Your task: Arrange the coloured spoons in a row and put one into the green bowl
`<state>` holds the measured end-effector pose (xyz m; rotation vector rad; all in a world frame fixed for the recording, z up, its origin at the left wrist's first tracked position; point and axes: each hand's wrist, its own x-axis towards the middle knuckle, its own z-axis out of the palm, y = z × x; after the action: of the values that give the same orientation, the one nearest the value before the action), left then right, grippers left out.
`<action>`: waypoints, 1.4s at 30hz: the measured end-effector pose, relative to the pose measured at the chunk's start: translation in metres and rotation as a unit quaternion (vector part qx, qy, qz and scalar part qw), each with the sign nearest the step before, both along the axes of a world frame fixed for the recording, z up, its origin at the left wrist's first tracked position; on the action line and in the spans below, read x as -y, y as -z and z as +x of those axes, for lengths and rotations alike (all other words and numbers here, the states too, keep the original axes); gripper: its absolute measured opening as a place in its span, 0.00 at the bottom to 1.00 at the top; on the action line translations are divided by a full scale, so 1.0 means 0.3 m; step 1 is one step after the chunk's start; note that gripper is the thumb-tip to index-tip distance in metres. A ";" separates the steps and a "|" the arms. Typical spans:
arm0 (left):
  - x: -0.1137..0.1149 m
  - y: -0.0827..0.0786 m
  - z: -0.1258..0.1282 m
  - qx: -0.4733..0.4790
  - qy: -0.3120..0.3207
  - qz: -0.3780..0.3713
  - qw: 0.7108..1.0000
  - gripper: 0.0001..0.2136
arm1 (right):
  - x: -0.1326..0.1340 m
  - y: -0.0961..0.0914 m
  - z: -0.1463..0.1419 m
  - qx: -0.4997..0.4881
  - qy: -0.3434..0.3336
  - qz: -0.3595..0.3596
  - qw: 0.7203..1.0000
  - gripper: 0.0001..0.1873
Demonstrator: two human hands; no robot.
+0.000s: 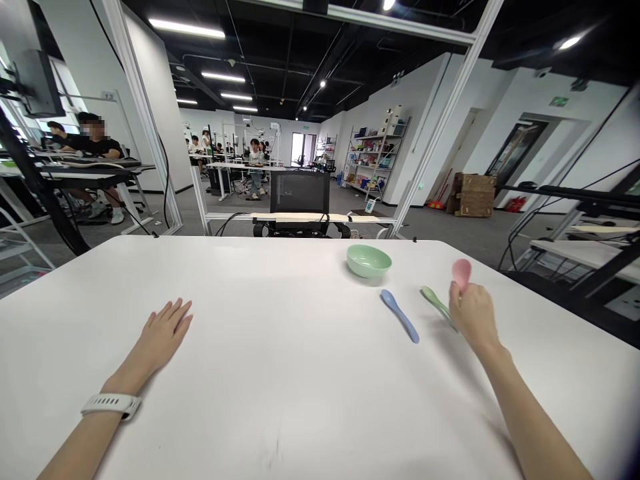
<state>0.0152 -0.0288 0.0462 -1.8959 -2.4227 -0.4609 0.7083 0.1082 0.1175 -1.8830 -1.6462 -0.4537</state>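
My right hand (pixel 473 312) is closed around the handle of a pink spoon (pixel 461 272), whose bowl end points up and away from me. Partly behind that hand lies a green spoon (pixel 436 301) on the table. To its left rests a blue spoon (pixel 400 317), slanting toward me. Farther back stands a light green bowl (pixel 369 261); its inside shows nothing that I can make out. On the left side of the table my left hand (pixel 163 333) lies palm down with its fingers stretched out, holding nothing.
The white table (pixel 260 387) spans the front of the view. A metal frame (pixel 440 120) rises behind it, with a black chair (pixel 300 192) beyond the far edge. Several people sit or stand at other desks in the background. Shelves (pixel 375 157) stand farther back.
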 end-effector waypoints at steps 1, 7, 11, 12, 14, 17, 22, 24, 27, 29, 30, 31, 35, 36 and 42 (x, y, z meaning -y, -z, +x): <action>0.001 0.000 0.001 0.000 0.000 0.003 1.000 0.35 | 0.016 -0.019 -0.061 -0.005 -0.007 -0.042 0.999 0.21; 0.007 -0.007 0.006 -0.004 -0.003 0.007 1.000 0.35 | 0.164 -0.069 -0.470 -0.074 -0.146 -0.345 0.924 0.28; 0.006 -0.009 0.004 -0.009 -0.002 0.013 1.000 0.34 | 0.208 -0.040 -0.598 -0.049 -0.181 -0.384 0.904 0.31; 0.005 -0.009 0.004 -0.009 -0.002 0.012 1.000 0.34 | 0.207 -0.032 -0.613 -0.043 -0.176 -0.378 0.908 0.31; 0.005 -0.008 0.004 -0.007 -0.003 0.008 1.000 0.35 | 0.202 -0.024 -0.630 -0.041 -0.161 -0.358 0.919 0.30; 0.006 -0.009 0.006 -0.003 -0.003 -0.001 1.000 0.36 | 0.201 -0.031 -0.637 -0.067 -0.138 -0.338 0.929 0.29; 0.008 -0.017 0.011 0.007 -0.003 -0.009 1.000 0.37 | 0.221 -0.044 -0.621 -0.106 -0.129 -0.329 0.929 0.15; 0.008 -0.021 0.012 0.007 -0.001 -0.010 1.000 0.36 | 0.226 -0.033 -0.615 -0.107 -0.135 -0.329 0.929 0.12; 0.009 -0.024 0.012 0.004 0.001 -0.010 1.000 0.36 | 0.226 -0.011 -0.615 -0.115 -0.142 -0.321 0.929 0.14; 0.008 -0.022 0.011 0.003 0.001 -0.008 1.000 0.36 | 0.224 0.000 -0.618 -0.126 -0.148 -0.318 0.928 0.15; 0.008 -0.020 0.010 0.002 0.001 -0.006 1.000 0.36 | 0.223 0.004 -0.620 -0.132 -0.152 -0.316 0.927 0.15; 0.008 -0.018 0.009 0.001 0.001 -0.005 1.000 0.36 | 0.221 0.007 -0.622 -0.138 -0.155 -0.312 0.927 0.14; 0.007 -0.013 0.008 -0.003 0.001 0.000 1.000 0.35 | 0.217 0.013 -0.625 -0.169 -0.167 -0.294 0.926 0.11; 0.006 -0.014 0.009 -0.002 0.001 0.000 1.000 0.36 | 0.217 0.015 -0.625 -0.175 -0.170 -0.292 0.925 0.11; 0.006 -0.016 0.013 0.002 -0.002 -0.004 1.000 0.37 | 0.215 0.026 -0.631 -0.179 -0.186 -0.287 0.923 0.19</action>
<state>0.0190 -0.0305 0.0510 -1.8934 -2.4345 -0.4564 0.5189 0.0438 0.1097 -1.8135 -1.9396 0.5605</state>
